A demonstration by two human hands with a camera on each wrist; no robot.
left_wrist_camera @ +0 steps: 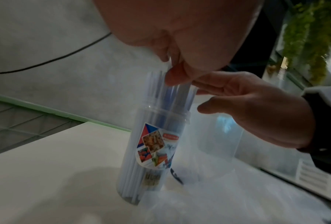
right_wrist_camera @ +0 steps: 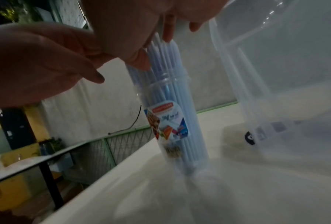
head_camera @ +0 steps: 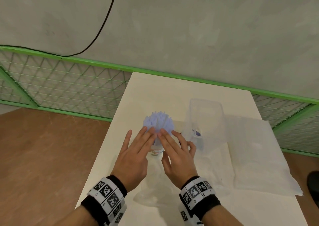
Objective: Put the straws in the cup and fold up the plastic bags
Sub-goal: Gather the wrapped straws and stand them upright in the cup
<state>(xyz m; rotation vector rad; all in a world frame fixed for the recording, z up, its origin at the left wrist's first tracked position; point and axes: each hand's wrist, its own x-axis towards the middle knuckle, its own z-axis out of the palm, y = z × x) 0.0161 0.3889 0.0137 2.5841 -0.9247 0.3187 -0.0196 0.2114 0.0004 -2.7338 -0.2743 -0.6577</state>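
A white table (head_camera: 172,91) carries 1 clear cup (left_wrist_camera: 149,159) packed with pale blue straws (head_camera: 158,120). At 3 o'clock of the cup stands 1 clear container (head_camera: 205,122); plastic bags (head_camera: 259,156) lie flat beyond it.

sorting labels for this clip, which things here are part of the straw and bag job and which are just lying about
Part of the job:
- straws
- cup
- plastic bags
- left hand
- right hand

Just lying about:
- clear container
- black cable
- green fence

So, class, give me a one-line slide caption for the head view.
Left hand and right hand press flat fingers on straws standing in a clear cup.
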